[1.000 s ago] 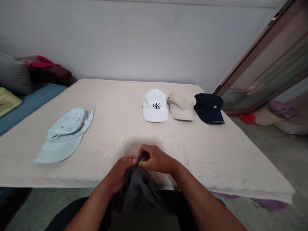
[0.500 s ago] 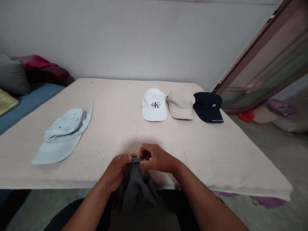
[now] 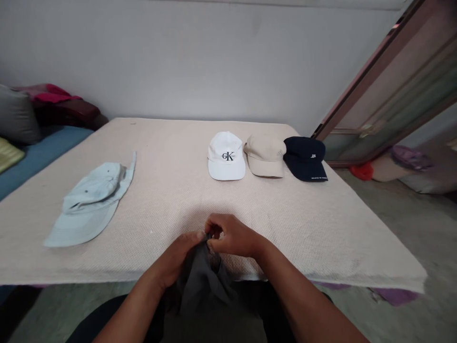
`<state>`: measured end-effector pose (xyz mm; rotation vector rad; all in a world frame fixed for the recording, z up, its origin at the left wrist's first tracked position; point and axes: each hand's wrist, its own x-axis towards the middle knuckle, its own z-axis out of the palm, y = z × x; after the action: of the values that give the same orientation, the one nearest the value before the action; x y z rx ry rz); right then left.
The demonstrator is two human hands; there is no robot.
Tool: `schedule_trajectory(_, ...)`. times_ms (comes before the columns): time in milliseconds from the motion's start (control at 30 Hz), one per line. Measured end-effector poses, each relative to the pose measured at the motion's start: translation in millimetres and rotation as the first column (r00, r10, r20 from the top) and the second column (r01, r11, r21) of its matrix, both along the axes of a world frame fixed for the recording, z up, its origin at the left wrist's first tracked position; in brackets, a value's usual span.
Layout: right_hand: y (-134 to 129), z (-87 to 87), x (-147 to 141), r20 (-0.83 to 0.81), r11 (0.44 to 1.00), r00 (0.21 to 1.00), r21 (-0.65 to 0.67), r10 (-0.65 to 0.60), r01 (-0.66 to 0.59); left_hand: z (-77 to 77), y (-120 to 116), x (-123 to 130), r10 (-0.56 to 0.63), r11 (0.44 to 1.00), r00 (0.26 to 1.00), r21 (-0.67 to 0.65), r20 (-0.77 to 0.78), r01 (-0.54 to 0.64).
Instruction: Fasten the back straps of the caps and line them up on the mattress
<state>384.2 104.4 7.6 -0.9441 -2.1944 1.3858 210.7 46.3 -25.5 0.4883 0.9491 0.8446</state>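
At the front edge of the table, my left hand (image 3: 181, 255) and my right hand (image 3: 231, 234) meet over a dark grey cap (image 3: 205, 283). Both are closed, pinching its narrow strap between thumbs and fingers; the strap is mostly hidden by them. The cap's soft crown hangs below in folds over my lap. A pale blue cap (image 3: 93, 190) lies on the left of the table, its back strap sticking out loose. Farther back stand a white cap (image 3: 226, 164) with black letters, a beige cap (image 3: 264, 155) and a navy cap (image 3: 306, 158), side by side.
A cream textured cloth (image 3: 171, 190) covers the table, which meets a grey wall (image 3: 200, 62). On the left is a blue seat (image 3: 59, 143) with a grey cushion (image 3: 17, 116). A framed door (image 3: 378, 90) and floor items are at the right.
My left hand has slid right along the strap, closer to my right hand, covering the part that showed between them. The view has shifted slightly; the other caps stay in place.
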Motion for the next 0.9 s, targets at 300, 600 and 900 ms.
schedule_trajectory(300, 6, -4.1, 16, -0.215, 0.951, 0.975, -0.283, 0.062, -0.123, 27.9, 9, -3, 0.267, 0.962, 0.94, -0.105, 0.21, -0.25)
schedule_trajectory(600, -6, -19.2, 50, -0.478, 0.709, 0.753, -0.705, -0.452, -0.022, 32.1, 21, 8, 0.153, 0.987, 0.983, -0.069, 0.103, -0.146)
schedule_trajectory(900, -15, -15.9, 73, -0.584, 0.644, 0.487, -0.763, -0.65, -0.055, 25.9, 1, 44, -0.387, 0.914, 0.891, 0.228, 0.236, 0.336)
